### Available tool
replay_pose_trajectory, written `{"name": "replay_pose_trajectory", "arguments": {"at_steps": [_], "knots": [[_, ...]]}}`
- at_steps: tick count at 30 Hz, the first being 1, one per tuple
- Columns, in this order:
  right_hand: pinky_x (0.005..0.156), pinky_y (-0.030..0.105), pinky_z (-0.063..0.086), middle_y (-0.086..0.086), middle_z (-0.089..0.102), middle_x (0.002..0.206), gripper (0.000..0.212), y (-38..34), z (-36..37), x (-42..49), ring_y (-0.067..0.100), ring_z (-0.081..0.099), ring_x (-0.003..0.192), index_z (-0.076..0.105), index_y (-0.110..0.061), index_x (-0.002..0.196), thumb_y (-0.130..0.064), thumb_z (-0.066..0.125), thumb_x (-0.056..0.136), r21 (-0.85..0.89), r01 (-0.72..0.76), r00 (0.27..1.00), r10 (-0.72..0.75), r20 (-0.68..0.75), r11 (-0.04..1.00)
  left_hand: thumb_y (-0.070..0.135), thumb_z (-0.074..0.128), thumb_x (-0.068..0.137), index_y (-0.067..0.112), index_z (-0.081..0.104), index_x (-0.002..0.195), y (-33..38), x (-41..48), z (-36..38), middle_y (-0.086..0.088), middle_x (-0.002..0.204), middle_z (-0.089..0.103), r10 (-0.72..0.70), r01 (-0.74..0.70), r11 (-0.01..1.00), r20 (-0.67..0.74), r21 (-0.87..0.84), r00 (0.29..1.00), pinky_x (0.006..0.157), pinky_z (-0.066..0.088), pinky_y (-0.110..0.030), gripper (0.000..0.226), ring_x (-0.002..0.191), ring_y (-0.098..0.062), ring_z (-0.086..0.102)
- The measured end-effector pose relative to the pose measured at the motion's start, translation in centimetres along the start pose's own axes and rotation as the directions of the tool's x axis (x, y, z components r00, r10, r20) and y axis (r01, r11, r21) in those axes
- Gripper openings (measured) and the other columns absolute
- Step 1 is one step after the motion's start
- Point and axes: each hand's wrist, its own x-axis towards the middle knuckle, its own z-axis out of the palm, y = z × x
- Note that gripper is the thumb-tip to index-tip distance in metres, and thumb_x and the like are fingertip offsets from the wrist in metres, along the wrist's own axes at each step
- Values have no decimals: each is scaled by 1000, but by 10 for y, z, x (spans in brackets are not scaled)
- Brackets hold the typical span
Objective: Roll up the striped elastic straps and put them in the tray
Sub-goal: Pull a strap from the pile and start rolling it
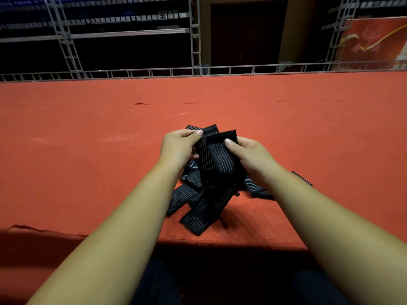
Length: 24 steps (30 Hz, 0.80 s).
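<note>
Above the heap (191, 194), left hand (178, 148) and right hand (251, 155) pinch one striped strap (220, 164) — red table (88, 150) around.

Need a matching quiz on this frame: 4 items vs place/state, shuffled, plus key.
Column A
1. held strap
2. loose straps
3. right hand
4. metal truss

Column B
a. stands beyond the cloth's far edge
b. heaped on the red cloth
c. lifted up, lower part hanging toward the heap
d. thumb pressed on the strap's upper right corner

Pairs: 1-c, 2-b, 3-d, 4-a
</note>
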Motion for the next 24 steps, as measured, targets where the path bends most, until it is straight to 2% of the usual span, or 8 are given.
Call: {"name": "replay_pose_trajectory", "arguments": {"at_steps": [3,6,9,11,16,20,24], "knots": [[92,43,58,10,83,111,24,-6,5,-1,21,76,96,79,-15,117,-32,65,109,-34,34,999,-33,19,999,20,78,100,14,81,99,4,-2,5,-12,97,82,-5,7,1000,45,-26,999,59,60,-27,7,76,-20,74],[88,40,58,6,83,106,23,-11,11,0,18,76,93,80,-17,115,-33,65,109,-56,49,999,-49,-6,997,18,76,101,9,81,106,10,-6,8,-15,96,83,3,2,999,127,-43,992,72,66,-37,12,80,-24,78],[79,32,57,0,83,96,20,-12,12,1,13,76,84,80,-19,107,-31,64,110,-52,49,998,-51,-26,997,18,73,103,4,80,110,14,-11,9,-9,84,81,27,-17,998,157,-66,987,60,60,-30,17,68,-17,75],[75,30,58,-1,83,92,20,-12,11,0,11,76,80,79,-18,105,-28,63,110,-28,40,998,-41,-38,999,21,71,105,5,80,110,15,-12,10,-5,80,79,35,-24,998,171,-65,985,58,58,-28,19,65,-14,73],[82,34,59,4,83,97,21,-10,9,2,16,77,85,79,-14,108,-27,63,110,10,31,998,-30,-46,999,29,69,106,12,80,112,15,-11,6,-9,90,80,63,-66,998,216,5,974,72,61,-38,20,77,-22,73],[84,35,59,6,83,98,20,-12,10,5,17,76,86,79,-13,107,-24,63,110,43,16,998,-14,-59,999,27,63,110,11,79,117,19,-14,6,-9,92,80,103,-111,994,244,17,964,65,61,-31,24,77,-19,73],[87,37,59,10,83,102,23,-11,8,8,19,76,87,79,-8,110,-24,63,109,61,5,998,-2,-62,998,34,60,111,13,79,117,21,-16,6,-9,91,80,127,-141,990,288,27,949,62,60,-30,29,74,-19,74]]}}
